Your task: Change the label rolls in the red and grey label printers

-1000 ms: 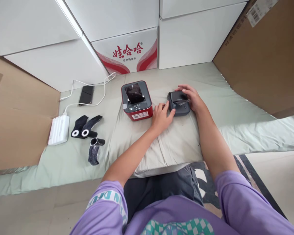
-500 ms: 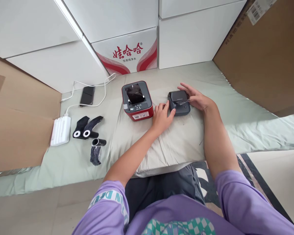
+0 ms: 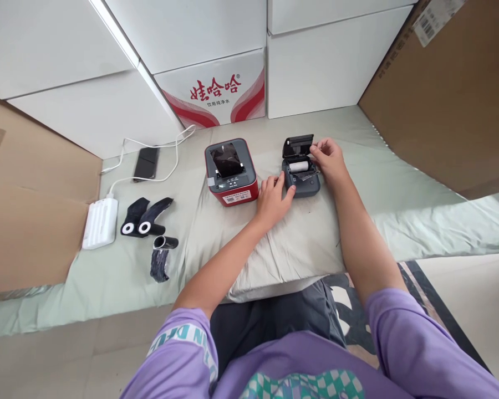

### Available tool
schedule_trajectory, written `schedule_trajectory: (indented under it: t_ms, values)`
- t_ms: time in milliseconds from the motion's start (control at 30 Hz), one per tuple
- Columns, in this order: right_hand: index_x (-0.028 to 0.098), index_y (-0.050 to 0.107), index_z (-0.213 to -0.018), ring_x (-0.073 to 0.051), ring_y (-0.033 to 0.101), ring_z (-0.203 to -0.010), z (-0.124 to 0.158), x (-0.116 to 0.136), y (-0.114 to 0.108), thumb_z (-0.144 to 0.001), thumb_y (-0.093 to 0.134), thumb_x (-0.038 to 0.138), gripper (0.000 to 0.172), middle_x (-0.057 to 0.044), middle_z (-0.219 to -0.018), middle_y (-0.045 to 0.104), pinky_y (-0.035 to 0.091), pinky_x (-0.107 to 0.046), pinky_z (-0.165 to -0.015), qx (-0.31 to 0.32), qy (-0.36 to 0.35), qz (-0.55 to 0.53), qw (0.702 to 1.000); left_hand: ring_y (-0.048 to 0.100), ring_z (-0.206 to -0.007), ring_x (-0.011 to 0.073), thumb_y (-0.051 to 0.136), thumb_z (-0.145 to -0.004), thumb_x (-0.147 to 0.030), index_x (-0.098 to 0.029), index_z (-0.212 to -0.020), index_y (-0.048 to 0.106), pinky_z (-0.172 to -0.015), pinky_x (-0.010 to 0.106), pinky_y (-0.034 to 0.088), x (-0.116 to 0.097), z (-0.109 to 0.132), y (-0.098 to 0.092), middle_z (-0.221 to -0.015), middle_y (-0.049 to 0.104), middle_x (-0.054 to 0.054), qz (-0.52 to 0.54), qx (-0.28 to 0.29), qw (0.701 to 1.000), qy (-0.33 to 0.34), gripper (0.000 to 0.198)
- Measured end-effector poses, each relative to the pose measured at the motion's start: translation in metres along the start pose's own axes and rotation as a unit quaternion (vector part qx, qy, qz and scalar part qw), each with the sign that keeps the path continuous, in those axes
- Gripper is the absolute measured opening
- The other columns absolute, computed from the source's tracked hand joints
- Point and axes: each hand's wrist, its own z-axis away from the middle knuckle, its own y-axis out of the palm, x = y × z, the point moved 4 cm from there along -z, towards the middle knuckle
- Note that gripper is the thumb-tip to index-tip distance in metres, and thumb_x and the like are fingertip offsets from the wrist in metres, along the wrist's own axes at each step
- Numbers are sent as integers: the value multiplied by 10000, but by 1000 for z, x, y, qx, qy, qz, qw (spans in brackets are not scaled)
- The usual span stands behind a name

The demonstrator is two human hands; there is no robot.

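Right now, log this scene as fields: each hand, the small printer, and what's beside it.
left hand: rests against front left corner of small dark printer
right hand: pinches lid at its right edge
lid: raised, tilted back
inside: white paper roll showing
beside: red printer to its left; black rolls, white power strip, phone farther left

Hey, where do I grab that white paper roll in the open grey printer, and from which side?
Probably from straight above: grip the white roll across its curved middle, fingers front and back. It lies crosswise in the grey printer, ends near its walls, and the lid stands behind it.
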Motion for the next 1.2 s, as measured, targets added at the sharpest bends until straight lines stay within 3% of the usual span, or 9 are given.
schedule_trajectory:
  t_ms: [100,200,333,500,633,733,833,1000,1200]
  values:
    - [250,665,-796,-288,650,-1214,-1,4,2,-717,819,566,360,-64,-1140,693,522,-476,-1127,24,-44,73,996,516,-1356,305,420,-1091,-496,-204,-1585,493,-1151,416,426,0,0,0,-1437,604,138,2,1,1000,3,578]
    - [244,779,-872,-336,601,-1327,3,7,3,-712,795,401,225,-104,-1336,626,523,-502,-1112,70,-46,155,984,513,-1362,306,423,-1090,-493,-200,-1589,487,-1148,415,427,-1,0,-1,-1433,608,141,3,3,1000,3,583]
    - [250,841,-966,-403,521,-1425,6,8,1,-701,794,305,275,-121,-1446,569,420,-597,-1199,105,-45,257,960,512,-1354,305,429,-1088,-469,-182,-1591,488,-1153,408,423,-2,0,-1,-1437,611,137,0,5,1000,3,582]
    - [276,857,-1017,-456,358,-1521,-4,9,-3,-669,909,363,363,-110,-1552,509,298,-642,-1273,142,-11,326,934,514,-1354,306,429,-1087,-472,-193,-1592,488,-1155,414,425,-2,0,-2,-1431,616,136,-2,3,1000,0,580]
    - [274,861,-921,-498,383,-1428,-22,11,4,-552,1003,415,420,-155,-1394,604,359,-667,-1214,180,19,396,900,514,-1356,310,426,-1087,-475,-176,-1595,486,-1162,414,422,-2,-1,-1,-1439,611,141,-9,12,1000,2,592]
    - [255,834,-816,-474,462,-1312,-32,13,13,-497,1023,436,413,-166,-1178,643,407,-639,-1170,199,-16,427,882,516,-1355,309,422,-1086,-479,-181,-1594,485,-1166,419,419,-2,-2,-1,-1435,609,145,-12,8,1000,4,592]
    - [232,803,-826,-434,507,-1256,-31,17,18,-561,982,484,408,-163,-1151,621,434,-591,-1154,230,-45,416,879,514,-1360,315,428,-1083,-484,-186,-1594,485,-1166,431,418,-1,-2,1,-1442,605,149,-13,6,1000,0,594]
    - [203,770,-970,-345,624,-1080,-18,26,13,-638,903,356,388,-155,-1292,577,507,-523,-1072,262,-15,392,881,525,-1341,311,452,-1078,-480,-179,-1589,495,-1153,415,427,-2,-2,0,-1413,623,144,-7,0,1000,2,595]
    - [280,739,-1071,-337,620,-1168,-12,60,-11,-781,820,479,361,-76,-1229,669,465,-551,-1142,202,-53,299,931,525,-1345,315,457,-1078,-485,-189,-1581,504,-1150,427,432,-2,-3,1,-1429,617,144,-6,1,1000,1,587]
